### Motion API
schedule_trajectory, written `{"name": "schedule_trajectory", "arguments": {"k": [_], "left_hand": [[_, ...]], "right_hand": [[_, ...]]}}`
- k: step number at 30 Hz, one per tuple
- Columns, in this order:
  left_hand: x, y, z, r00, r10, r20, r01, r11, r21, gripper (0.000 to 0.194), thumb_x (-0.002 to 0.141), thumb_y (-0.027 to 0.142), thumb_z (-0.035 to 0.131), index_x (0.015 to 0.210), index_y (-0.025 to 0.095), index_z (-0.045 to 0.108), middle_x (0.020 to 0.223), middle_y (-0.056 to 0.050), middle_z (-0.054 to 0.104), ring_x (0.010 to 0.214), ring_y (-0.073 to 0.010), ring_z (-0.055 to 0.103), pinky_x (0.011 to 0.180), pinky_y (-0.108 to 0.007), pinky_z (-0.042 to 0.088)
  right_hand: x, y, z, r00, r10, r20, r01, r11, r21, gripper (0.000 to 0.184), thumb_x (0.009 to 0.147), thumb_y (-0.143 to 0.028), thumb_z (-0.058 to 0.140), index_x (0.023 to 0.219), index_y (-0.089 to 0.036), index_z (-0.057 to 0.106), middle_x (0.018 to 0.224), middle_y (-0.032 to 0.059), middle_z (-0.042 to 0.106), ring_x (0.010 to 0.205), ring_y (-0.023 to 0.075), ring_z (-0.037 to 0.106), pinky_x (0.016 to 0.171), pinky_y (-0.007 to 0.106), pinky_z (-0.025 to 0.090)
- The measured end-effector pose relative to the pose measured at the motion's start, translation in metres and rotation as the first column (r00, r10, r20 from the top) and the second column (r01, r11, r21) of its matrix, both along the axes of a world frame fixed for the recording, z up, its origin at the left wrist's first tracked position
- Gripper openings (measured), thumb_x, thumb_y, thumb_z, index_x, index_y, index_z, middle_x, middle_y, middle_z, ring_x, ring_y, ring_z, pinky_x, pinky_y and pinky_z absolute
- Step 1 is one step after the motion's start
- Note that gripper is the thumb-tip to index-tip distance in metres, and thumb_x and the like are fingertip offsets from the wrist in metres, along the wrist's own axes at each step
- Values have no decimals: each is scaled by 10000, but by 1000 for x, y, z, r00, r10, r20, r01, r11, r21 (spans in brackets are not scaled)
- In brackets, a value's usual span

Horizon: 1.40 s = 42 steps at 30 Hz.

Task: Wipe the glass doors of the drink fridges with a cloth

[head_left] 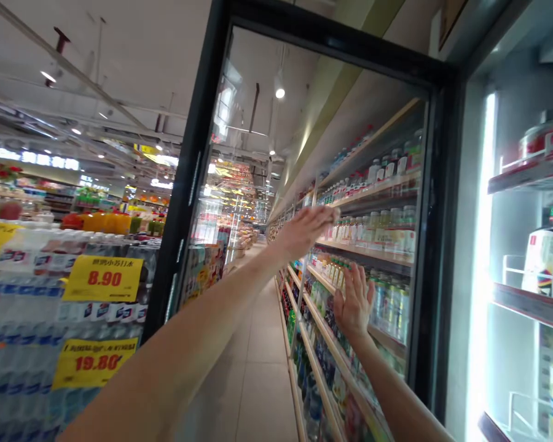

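Observation:
A glass cooler door (196, 159) with a black frame stands swung open in front of me. My left hand (304, 233) is stretched out before the glass, flat, with its fingers extended to the right. Lower and further right, my right hand (356, 301) is raised with its fingers spread and nothing in it. Whether either palm touches the glass, I cannot tell. Through the pane, or mirrored in it, rows of bottles (391, 236) on wooden-edged shelves appear behind both hands.
At the right, the lit cooler interior holds a dark bottle (550, 252) on a wire-railed shelf (534, 301). Stacked packs of water bottles (18, 331) with yellow price signs (104, 278) stand at the left. A tiled aisle floor (267, 350) runs ahead, seen through the door.

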State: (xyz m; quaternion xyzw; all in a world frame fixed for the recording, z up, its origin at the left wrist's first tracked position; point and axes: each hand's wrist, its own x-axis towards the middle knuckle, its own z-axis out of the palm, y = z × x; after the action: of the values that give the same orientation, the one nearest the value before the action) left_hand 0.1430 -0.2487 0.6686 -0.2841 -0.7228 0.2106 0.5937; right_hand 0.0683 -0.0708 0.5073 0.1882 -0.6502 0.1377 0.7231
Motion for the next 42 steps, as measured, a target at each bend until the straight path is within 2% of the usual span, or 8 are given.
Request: {"name": "schedule_trajectory", "arguments": {"k": [3,9,16,21,27,33,38,42], "left_hand": [[2,-12,14,997,36,-69,-13,951,310,492,867,117,339,1355,167,375,1505,-60,245,1399,-247,156,1129,-467,201],[-1,0,-20,990,4,144,51,924,-379,464,889,160,364,1344,249,396,1464,21,342,1379,-129,223,1137,-318,197],[13,-62,17,981,17,-196,80,875,478,450,889,151,331,1331,180,402,1497,-65,263,1412,-215,94,1136,-453,175],[21,-85,-26,999,35,18,-33,995,-92,465,897,159,337,1353,247,354,1489,9,290,1404,-146,133,1146,-369,200],[31,-125,-25,951,78,-299,85,865,495,412,885,139,367,1294,133,419,1486,-98,274,1401,-230,148,1119,-442,264],[35,-116,-68,999,31,-18,-34,981,-190,425,902,163,353,1313,259,406,1442,5,379,1391,-153,193,1123,-352,282],[40,-142,-52,954,46,-297,81,914,399,426,901,147,342,1324,122,374,1504,-127,217,1413,-231,79,1114,-485,260],[39,-133,-79,983,-17,-181,36,994,99,409,889,145,389,1290,207,432,1462,-39,343,1401,-154,153,1118,-346,289]], "right_hand": [[-2,1,-1,1000,1,11,-1,1000,0,585,864,-256,406,1425,-202,248,1430,128,385,1363,246,273,1081,510,212],[-3,2,-1,1000,13,-7,-13,1000,7,575,865,-263,403,1417,-186,264,1420,140,395,1365,251,271,1076,516,220],[0,1,0,1000,18,-9,-18,1000,7,564,862,-272,392,1409,-186,286,1414,150,402,1358,259,288,1072,522,225],[-1,1,-1,1000,16,11,-16,1000,3,572,859,-286,402,1411,-196,282,1430,137,384,1363,257,277,1077,516,219],[-6,1,-3,1000,9,6,-9,1000,3,598,847,-292,414,1419,-203,264,1443,134,364,1361,255,281,1082,510,205],[-7,0,-3,1000,-1,-2,1,1000,-4,571,853,-305,406,1403,-195,301,1426,132,391,1356,254,293,1080,501,214],[-6,0,-3,1000,-9,-24,9,1000,-1,564,861,-314,389,1402,-179,306,1422,145,395,1356,254,293,1082,500,214],[-6,0,-3,1000,-9,-8,9,1000,-2,570,861,-308,393,1409,-187,293,1429,139,386,1358,252,290,1085,500,213]]}}
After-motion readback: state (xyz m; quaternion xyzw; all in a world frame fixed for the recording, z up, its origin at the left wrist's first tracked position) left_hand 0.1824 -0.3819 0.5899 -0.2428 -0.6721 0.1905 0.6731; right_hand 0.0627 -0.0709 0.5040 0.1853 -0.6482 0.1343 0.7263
